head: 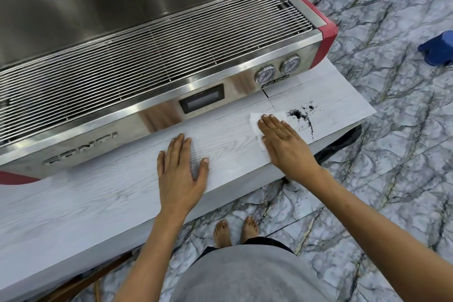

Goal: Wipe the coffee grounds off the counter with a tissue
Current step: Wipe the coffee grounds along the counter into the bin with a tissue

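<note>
Espresso machine [147, 68] fills the 10 to 12 o'clock area, steel drip grate on top, two round gauges [277, 70] at its right front. Pale wood-grain tabletop [85, 198] runs along its front. Left hand [182, 171] lies flat on the tabletop at center, fingers straight and spread, holding nothing. Right hand [284, 142] at 2 o'clock from it, fingers straight, pressing flat on a white tissue [255, 121], not curled round it. Coffee grounds [300, 114] sit just beside the right fingertips at 3 o'clock, dark scatter near the tabletop's right end. Marble-pattern floor [380, 154] beyond, blue stool [438, 49] far right.
</note>
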{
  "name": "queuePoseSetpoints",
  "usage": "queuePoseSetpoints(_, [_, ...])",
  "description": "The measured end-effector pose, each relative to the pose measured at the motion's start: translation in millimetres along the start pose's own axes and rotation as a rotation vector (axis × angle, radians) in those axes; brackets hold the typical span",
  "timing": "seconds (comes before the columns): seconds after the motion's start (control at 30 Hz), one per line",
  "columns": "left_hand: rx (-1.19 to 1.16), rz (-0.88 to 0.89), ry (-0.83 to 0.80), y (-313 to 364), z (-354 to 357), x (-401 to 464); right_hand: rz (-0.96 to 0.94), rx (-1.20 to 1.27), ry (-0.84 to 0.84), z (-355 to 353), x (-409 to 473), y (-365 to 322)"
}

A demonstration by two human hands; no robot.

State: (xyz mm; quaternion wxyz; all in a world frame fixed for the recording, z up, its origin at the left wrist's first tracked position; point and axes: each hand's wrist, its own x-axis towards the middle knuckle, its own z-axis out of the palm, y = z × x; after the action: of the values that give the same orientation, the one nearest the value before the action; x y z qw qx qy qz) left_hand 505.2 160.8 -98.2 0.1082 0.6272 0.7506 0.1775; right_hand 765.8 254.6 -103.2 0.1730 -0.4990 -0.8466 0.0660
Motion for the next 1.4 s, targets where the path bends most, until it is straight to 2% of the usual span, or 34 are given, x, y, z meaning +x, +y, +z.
queuePoseSetpoints(0.2, [0.003, 0.002, 0.006, 0.6, 1.1, 0.2, 0.028, 0.017, -0.030, -8.9, 4.5, 15.9])
queuePoseSetpoints(0.43, [0.015, 0.001, 0.020, 2.3, 1.4, -0.7, 0.163, 0.218, 0.005, -18.2, 9.8, 12.8])
queuePoseSetpoints(0.5, [0.019, -0.002, 0.017, 2.7, 1.9, -0.6, 0.142, 0.244, 0.020, -20.0, 7.6, 4.2])
queuePoseSetpoints(0.63, [0.022, -0.006, 0.019, 3.6, 1.8, 0.0, 0.014, 0.216, -0.029, -13.4, -0.9, -14.5])
queuePoseSetpoints(0.73, [0.018, -0.007, 0.014, 3.5, 1.5, 0.0, -0.006, 0.132, -0.075, -7.7, -5.4, -16.5])
queuePoseSetpoints(1.0, [-0.003, -0.003, 0.009, 3.3, 0.7, 0.3, 0.104, 0.026, -0.047, -7.6, -4.7, -20.8])
queuePoseSetpoints(1.4, [-0.036, -0.015, -0.016, 11.5, 3.1, 6.1, 0.177, 0.095, -0.050, -18.9, 4.6, -4.9])
